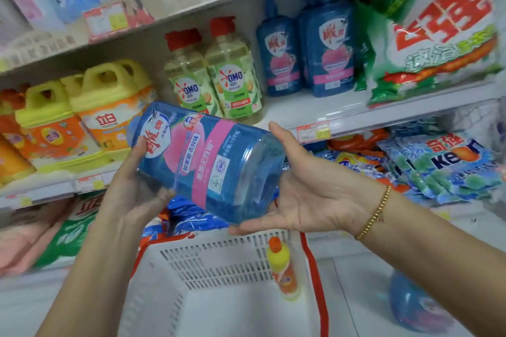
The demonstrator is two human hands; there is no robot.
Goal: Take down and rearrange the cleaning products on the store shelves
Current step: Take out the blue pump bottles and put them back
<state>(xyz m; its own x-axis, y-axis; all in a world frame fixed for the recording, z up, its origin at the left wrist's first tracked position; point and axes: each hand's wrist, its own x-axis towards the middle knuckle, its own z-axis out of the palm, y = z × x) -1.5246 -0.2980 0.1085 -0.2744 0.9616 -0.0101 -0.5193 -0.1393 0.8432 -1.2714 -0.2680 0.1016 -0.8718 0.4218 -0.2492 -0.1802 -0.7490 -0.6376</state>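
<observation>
A person is holding a blue bottle [210, 164] on its side in both hands, just above a white basket [208, 262] and in front of the middle shelf [342, 115]. The bottle is lying almost level, its top end pointing left and slightly up and its base pointing right. It is clear blue plastic with blue liquid showing through. Its label is carrying a white shield with red characters, a pink peach picture and a wide pink band with white writing. The cap end is hidden behind the left hand.

The left hand [128, 186] is gripping the bottle near its shoulder, the thumb pressing on the white shield and the fingers curling round underneath. The right hand [309, 194] is cupping the base palm up, the fingers lying nearly straight and together under it and the thumb standing up beside it. A gold bracelet [375, 213] is sitting on that wrist.

Two matching blue bottles [306, 49] are standing upright on the middle shelf. A small yellow bottle [283, 268] with an orange cap is standing inside the basket.
</observation>
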